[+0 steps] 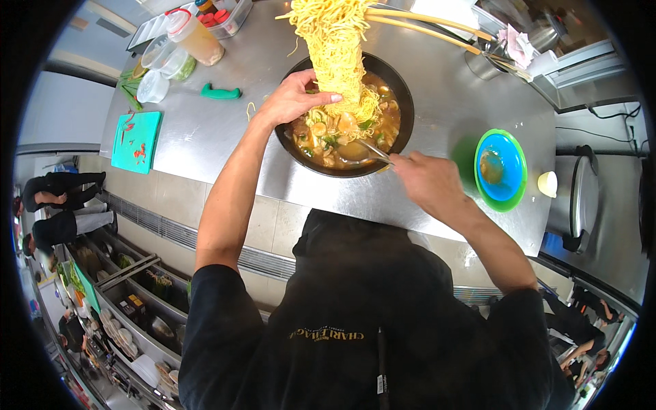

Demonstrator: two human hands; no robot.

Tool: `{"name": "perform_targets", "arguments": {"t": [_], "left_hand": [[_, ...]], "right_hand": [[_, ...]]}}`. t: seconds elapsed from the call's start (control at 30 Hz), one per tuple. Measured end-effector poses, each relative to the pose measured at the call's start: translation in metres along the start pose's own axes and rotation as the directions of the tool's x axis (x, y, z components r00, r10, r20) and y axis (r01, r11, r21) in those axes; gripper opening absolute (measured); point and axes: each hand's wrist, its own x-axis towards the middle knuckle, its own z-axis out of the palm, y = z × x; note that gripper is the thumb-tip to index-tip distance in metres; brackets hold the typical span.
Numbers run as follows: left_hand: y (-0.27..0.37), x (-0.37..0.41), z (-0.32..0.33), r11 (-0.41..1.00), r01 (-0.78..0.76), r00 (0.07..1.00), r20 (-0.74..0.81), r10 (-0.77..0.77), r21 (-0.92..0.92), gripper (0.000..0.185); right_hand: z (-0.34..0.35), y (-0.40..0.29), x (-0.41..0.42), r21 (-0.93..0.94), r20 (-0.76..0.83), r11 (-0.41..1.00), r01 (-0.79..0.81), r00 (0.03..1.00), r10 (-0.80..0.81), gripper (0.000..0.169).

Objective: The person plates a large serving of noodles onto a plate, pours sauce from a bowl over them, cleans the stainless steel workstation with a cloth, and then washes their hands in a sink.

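A dark round bowl (pixel 408 115) of brown soup with vegetable pieces stands on the steel table before me. A tall column of yellow noodles (pixel 338 56) rises from it, its top at the picture's upper edge. Wooden chopsticks (pixel 430 23) reach rightward from the column's upper part, with no hand on them. My left hand (pixel 294 100) grips the column low on its left side, the thumb across the front and the other fingers partly hidden. In my right hand (pixel 428 177) is the handle of a metal spoon (pixel 376 150), its bowl dipped in the soup.
A blue bowl with a green rim (pixel 524 169) and a small pale cup (pixel 547 184) stand right. Left are a green cutting board (pixel 123 154) with cut red pieces, a green-handled tool (pixel 220 92), plastic tubs (pixel 154 86) and a squeeze bottle (pixel 197 38). Several people are in the background.
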Motion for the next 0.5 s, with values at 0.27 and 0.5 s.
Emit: {"name": "perform_targets", "arguments": {"t": [0.27,0.5], "left_hand": [[0.007,-0.005,0.000,0.997,0.081,0.997,0.008,-0.081,-0.017,0.048],[0.005,-0.008,-0.002,1.000,0.015,1.000,0.022,-0.015,-0.011,0.046]], "right_hand": [[-0.057,0.067,-0.010,0.388,-0.132,0.890,-0.238,0.942,0.309,0.025],[0.032,0.118,0.090,0.189,-0.244,0.982,-0.031,0.967,0.078,0.028]]}}
